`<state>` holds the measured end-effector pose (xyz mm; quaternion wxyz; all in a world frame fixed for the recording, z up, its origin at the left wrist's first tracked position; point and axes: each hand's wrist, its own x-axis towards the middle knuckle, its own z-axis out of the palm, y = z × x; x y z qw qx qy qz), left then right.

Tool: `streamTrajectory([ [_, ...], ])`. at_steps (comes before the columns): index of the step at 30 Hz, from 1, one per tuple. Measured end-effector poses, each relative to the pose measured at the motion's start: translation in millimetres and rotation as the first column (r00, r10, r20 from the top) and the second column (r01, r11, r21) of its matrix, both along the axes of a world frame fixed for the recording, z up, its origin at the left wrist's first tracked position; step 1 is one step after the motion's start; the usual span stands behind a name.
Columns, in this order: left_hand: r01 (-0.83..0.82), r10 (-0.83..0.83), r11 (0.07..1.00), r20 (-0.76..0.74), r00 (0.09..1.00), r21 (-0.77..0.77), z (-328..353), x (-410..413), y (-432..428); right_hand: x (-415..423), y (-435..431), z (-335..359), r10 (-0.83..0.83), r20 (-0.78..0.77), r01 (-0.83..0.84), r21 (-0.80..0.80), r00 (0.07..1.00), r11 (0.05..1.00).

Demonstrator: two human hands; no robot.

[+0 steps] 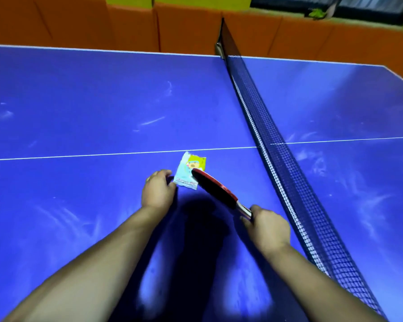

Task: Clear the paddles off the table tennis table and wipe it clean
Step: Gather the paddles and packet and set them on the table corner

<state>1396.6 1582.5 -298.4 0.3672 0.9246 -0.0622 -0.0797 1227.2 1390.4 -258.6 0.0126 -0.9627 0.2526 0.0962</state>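
Note:
A red paddle point(215, 188) is held above the blue table tennis table point(79, 101). My right hand point(266, 225) grips its handle, and the blade points up-left over a small light-blue and yellow packet point(188, 169) lying near the white centre line. My left hand point(157, 190) is at the packet's lower-left corner, fingers curled and pinching its edge. The paddle's tip covers part of the packet. White smears mark the table's surface.
The dark net point(277, 147) runs from the far post point(220, 47) toward the near right, close to my right hand. Orange padded walls point(126, 26) stand behind the table's far edge. My arms cast shadows on the near surface.

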Motion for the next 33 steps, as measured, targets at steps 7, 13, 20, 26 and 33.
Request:
streamTrajectory([
  [7,-0.016,0.054,0.966,-0.143,0.988,0.258,-25,18,-41,-31,-48,-8,-0.122,0.009,0.120,0.103,0.993,0.987],
  [13,-0.102,0.163,0.944,-0.177,0.971,0.313,-19,4,-57,-47,-61,-5,-0.161,0.016,0.156,0.168,0.987,0.973],
  [20,-0.164,0.224,0.953,-0.231,0.947,0.254,-19,-14,-68,-83,-58,8,-0.213,0.078,0.193,0.209,0.974,0.959],
  [26,-0.242,0.258,0.965,-0.218,0.941,0.099,-30,-28,-67,-105,-30,7,-0.279,0.129,0.243,0.239,0.952,0.940],
  [33,-0.215,0.157,0.919,-0.193,0.969,-0.332,18,-121,-33,-175,28,40,-0.361,0.267,0.302,0.239,0.894,0.923],
])
